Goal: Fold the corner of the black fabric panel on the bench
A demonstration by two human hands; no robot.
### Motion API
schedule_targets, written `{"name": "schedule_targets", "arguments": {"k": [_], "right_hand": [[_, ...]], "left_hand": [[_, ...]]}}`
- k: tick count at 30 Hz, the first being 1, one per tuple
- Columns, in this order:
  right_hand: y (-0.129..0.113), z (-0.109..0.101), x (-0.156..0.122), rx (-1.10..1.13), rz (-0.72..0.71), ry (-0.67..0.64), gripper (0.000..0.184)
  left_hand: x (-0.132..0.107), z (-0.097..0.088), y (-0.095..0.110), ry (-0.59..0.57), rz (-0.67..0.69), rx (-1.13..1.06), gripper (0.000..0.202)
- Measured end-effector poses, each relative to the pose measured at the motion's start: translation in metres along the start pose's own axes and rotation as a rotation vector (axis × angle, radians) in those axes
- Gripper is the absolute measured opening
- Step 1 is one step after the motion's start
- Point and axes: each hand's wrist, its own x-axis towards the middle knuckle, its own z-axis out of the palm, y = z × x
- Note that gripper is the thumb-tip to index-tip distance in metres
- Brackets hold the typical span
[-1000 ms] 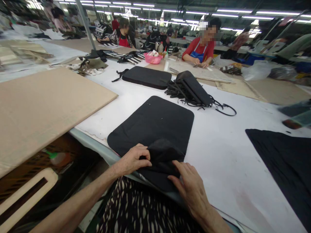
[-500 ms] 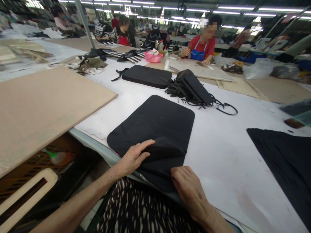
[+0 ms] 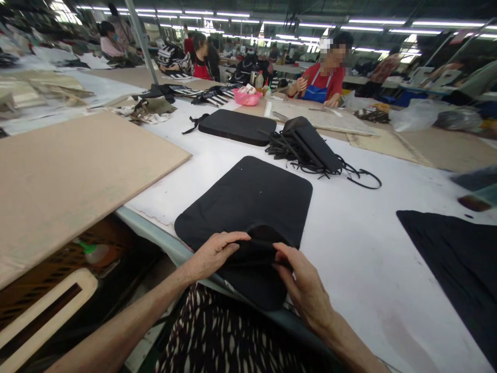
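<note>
The room is a big workshop with rows of lamps (image 3: 209, 13), and in front of you stands a white desk (image 3: 349, 233). The black piece (image 3: 248, 202) lies at the near edge of this desk, with its near part folded up under your hands. Your right hand (image 3: 301, 272) has its grip closed on the fold, between thumb and forefinger. Your left hand (image 3: 212, 254) touches the same fold; whether its grip is closed on the material, I cannot tell.

Farther toward the far edge there is a black pad (image 3: 236, 127), and just beside it a black bundle with straps (image 3: 312, 145). A black cloth (image 3: 454, 264) lies toward the right edge, and a tan board (image 3: 85, 155) is at the left. Near the far edge is a pink basket (image 3: 247, 98), and beyond it a co-worker in a blue apron (image 3: 316, 92).
</note>
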Motion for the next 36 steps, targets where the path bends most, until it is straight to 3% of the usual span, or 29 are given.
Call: {"name": "schedule_targets", "arguments": {"k": [4, 8, 14, 17, 23, 29, 34, 36], "right_hand": [[0.005, 0.003, 0.020, 0.012, 0.082, -0.005, 0.023], [0.007, 0.006, 0.042, 0.087, 0.202, -0.009, 0.022], [0.015, 0.012, 0.057, 0.126, 0.234, -0.005, 0.024], [0.016, 0.013, 0.057, 0.131, 0.256, 0.001, 0.023], [0.015, 0.000, 0.047, 0.150, 0.328, 0.040, 0.021], [0.023, -0.021, 0.017, 0.085, 0.335, 0.144, 0.021], [0.013, -0.024, -0.014, 0.067, 0.231, -0.010, 0.014], [0.007, -0.022, -0.022, 0.055, 0.165, -0.113, 0.013]], "left_hand": [[0.001, -0.003, 0.003, -0.057, 0.021, 0.048, 0.027], [0.001, -0.009, 0.011, -0.082, -0.093, 0.046, 0.022], [0.002, -0.014, 0.016, -0.141, -0.140, -0.034, 0.019], [0.002, -0.009, 0.013, -0.106, -0.143, -0.060, 0.011], [0.002, -0.002, 0.009, -0.030, -0.122, -0.014, 0.012], [0.001, 0.000, 0.007, 0.011, -0.085, 0.027, 0.014], [0.000, 0.004, 0.001, 0.101, -0.126, 0.030, 0.011], [0.000, 0.004, -0.002, 0.133, -0.144, 0.034, 0.023]]}}
